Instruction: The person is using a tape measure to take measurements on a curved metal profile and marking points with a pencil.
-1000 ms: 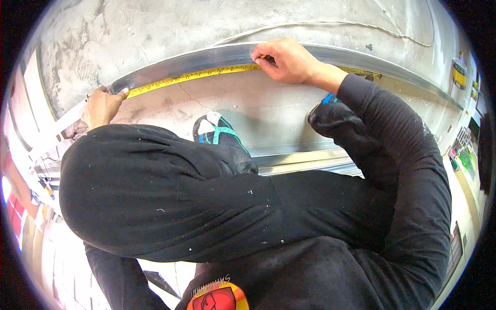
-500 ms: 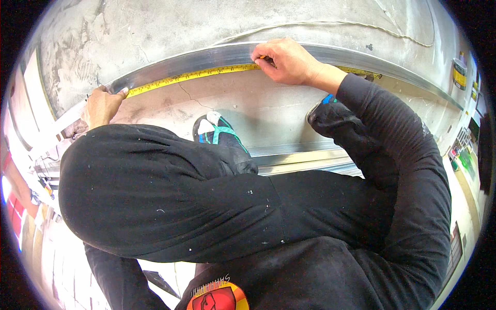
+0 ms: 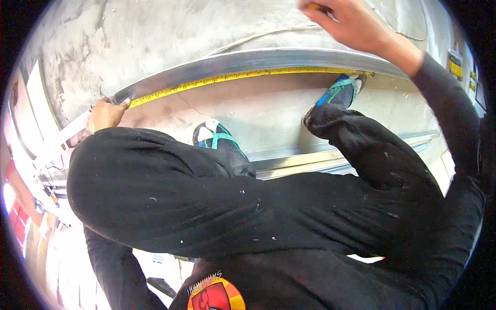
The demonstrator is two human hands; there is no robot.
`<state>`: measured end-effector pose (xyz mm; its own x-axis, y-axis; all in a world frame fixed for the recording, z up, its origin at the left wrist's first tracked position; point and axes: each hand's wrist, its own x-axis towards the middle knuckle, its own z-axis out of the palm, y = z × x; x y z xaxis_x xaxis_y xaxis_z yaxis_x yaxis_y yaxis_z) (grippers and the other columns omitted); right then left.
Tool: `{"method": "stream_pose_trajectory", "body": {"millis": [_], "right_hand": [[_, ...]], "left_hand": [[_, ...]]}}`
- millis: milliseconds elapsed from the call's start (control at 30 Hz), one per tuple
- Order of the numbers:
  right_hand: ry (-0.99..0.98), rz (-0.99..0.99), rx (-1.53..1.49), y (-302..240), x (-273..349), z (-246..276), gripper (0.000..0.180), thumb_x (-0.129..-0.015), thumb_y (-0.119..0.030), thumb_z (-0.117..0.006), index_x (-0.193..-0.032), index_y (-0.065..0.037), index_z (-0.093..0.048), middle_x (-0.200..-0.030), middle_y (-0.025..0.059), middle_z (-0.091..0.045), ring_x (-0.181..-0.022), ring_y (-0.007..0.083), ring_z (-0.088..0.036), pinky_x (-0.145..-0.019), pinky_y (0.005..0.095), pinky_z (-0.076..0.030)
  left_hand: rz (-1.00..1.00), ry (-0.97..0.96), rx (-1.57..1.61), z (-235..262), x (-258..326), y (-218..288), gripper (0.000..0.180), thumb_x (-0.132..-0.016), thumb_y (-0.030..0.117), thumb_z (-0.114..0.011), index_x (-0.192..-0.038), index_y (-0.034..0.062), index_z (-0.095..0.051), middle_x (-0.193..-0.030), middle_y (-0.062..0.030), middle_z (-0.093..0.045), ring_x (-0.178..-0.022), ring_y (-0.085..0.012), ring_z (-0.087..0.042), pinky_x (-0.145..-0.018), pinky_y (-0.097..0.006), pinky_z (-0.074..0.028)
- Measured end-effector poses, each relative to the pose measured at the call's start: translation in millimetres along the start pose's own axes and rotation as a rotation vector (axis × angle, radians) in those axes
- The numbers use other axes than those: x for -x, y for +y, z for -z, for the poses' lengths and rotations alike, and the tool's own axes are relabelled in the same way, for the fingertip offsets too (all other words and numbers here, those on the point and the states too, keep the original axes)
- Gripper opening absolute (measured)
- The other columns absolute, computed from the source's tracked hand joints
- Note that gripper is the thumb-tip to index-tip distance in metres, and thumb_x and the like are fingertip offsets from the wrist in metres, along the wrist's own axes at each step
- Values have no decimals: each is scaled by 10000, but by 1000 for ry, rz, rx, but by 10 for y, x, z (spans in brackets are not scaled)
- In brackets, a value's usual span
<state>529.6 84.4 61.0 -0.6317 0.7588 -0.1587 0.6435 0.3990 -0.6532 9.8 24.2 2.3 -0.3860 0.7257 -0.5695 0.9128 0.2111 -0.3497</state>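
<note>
Fingers pin a yellow tape along a steel track

Fingers [image 3: 123, 103] of the left hand [image 3: 105, 114] are curled together and pressed down on the near end of a yellow tape measure [image 3: 232, 78], apparently to hold its start against the end of a galvanised metal track [image 3: 248, 60] lying on the concrete floor [image 3: 155, 31]. Held this way, the blade stays taut and flat against the lower edge of the track, so it can be read along the channel's length. It runs from that hand across to the far right, where its other end lies beside a blue-and-green shoe [image 3: 338, 90]; whether the toe touches the tape cannot be made out. The right hand [image 3: 356, 23] is raised clear of the tape and the track, near the upper rim of the picture, and is blurred. Its fingers are drawn together, and a sliver of something yellowish shows at their tips, too cut off to name, so what they clamp, if anything, cannot be told. The person crouches low over the work in a black long-sleeved top [image 3: 258, 217], with the second shoe [image 3: 217, 137] planted on a pale board [image 3: 279, 111] between the track and more metal channel [image 3: 320, 157] lying nearer the body. Only the head view covers the scene.
</note>
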Motion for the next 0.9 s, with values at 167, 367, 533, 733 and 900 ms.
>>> {"method": "stream_pose_trajectory", "body": {"millis": [167,367,533,733,900], "right_hand": [[-63,-142,69,-98,795,426,130,-932,-113,-661,-1030,-32,-685,-824,162,-684,-729,268,-695,-672,373,-547],[3,-227,-67,41,684,-525,137,-926,-109,-675,-1047,-47,-693,-909,164,-723,-824,291,-730,-746,362,-565],[188,-15,-271,205,600,-1226,171,-873,-73,-707,-1043,-62,-694,-934,161,-709,-835,345,-697,-729,389,-566],[95,337,139,365,843,-1342,320,-799,-121,-807,-1079,-58,-665,-1034,116,-655,-918,318,-633,-824,404,-531],[58,365,276,428,977,-1560,334,-778,-137,-675,-1104,-83,-627,-1032,82,-616,-962,280,-615,-860,389,-527]], "left_hand": [[7,-18,24,38,37,-10,612,-818,543,-769,-1046,-23,-721,-1071,-270,-729,-1054,-412,-697,-906,-498,-527],[-8,-30,73,-42,-39,-74,622,-816,527,-785,-1048,-44,-704,-1026,-287,-724,-1039,-411,-699,-886,-487,-530],[-47,33,93,-157,-62,-143,633,-824,539,-771,-1057,-46,-706,-1001,-274,-728,-1024,-414,-699,-898,-483,-527],[-61,71,102,-135,-33,-117,676,-818,519,-770,-1125,-78,-692,-1060,-305,-716,-1056,-435,-688,-941,-495,-518],[-41,31,118,-111,-9,-109,709,-826,513,-763,-1190,-88,-672,-1127,-323,-696,-1117,-438,-667,-981,-486,-507]]}}
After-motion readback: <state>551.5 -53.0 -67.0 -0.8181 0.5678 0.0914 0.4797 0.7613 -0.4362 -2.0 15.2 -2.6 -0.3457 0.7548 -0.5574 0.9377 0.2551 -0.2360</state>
